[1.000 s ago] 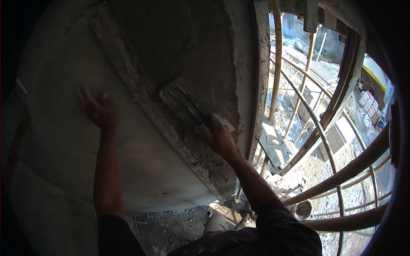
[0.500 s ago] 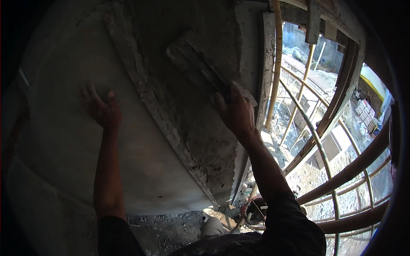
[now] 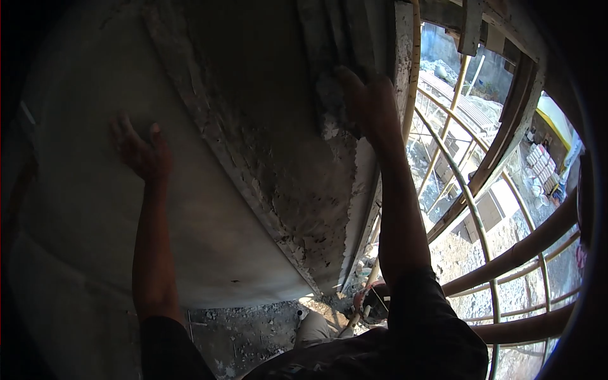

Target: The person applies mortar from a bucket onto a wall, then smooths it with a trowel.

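Observation:
My left hand rests on the smooth grey wall at the left, its fingers spread and nothing in it. My right hand is closed round the handle of a long trowel, which lies along the right part of a darker mortar strip. Wet mortar clings to the trowel's near end. A raised rough edge runs diagonally between the smooth wall and the strip. Lower down, the strip's surface is rough and pitted.
Beyond a wooden edge board at the right stand bamboo poles and thick dark poles of scaffolding. Rubble-strewn ground lies below, with a dark bucket-like container near my body.
My right hand and the trowel have moved up and to the right, and the trowel has turned more upright. My left hand has shifted slightly left in view.

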